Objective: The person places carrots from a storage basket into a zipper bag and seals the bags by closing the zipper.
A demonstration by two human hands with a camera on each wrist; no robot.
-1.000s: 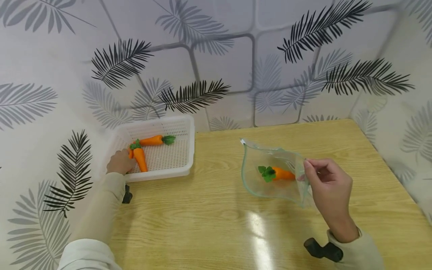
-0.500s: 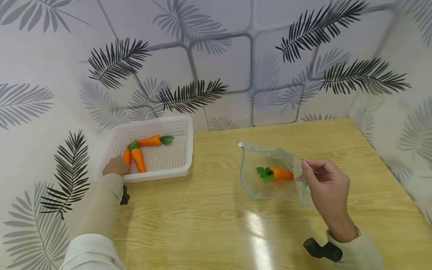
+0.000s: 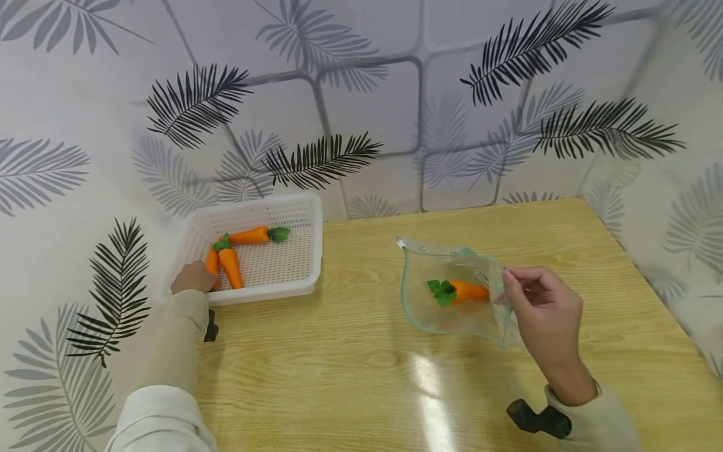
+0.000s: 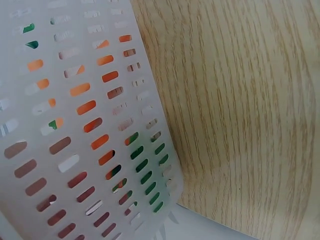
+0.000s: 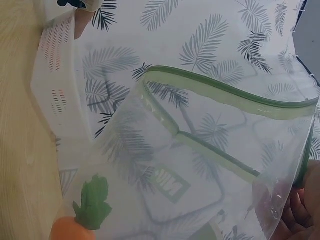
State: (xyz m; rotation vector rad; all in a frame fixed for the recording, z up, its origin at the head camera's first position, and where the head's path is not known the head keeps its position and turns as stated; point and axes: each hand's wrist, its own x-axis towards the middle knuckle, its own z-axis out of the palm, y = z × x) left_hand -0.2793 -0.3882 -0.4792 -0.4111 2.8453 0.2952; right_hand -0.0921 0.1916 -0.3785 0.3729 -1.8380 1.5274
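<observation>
At the left end of a white perforated basket point(image 3: 285, 290), my left hand point(image 3: 192, 277) reaches over the rim and holds a toy carrot point(image 3: 212, 257); its fingertips are mostly hidden. Beside it lie a second carrot point(image 3: 230, 267) and a third carrot point(image 3: 251, 235) with green leaves. In the left wrist view, orange, green and skin show through the slots of the basket wall point(image 4: 112, 125). My right hand point(image 3: 545, 307) pinches the edge of a clear zip bag point(image 3: 420, 314) with a green seal. Inside the bag is one carrot point(image 3: 469, 291). The bag's mouth point(image 5: 210, 90) gapes in the right wrist view.
Basket and bag are over a wood-grain table point(image 3: 339, 376), with a bare stretch between them. A leaf-patterned wall covering point(image 3: 373, 113) rises behind the table and along its sides.
My left hand has shifted slightly left and down within the basket, showing more of the leftmost carrot. The right hand and bag stay nearly still, and the view has turned a little.
</observation>
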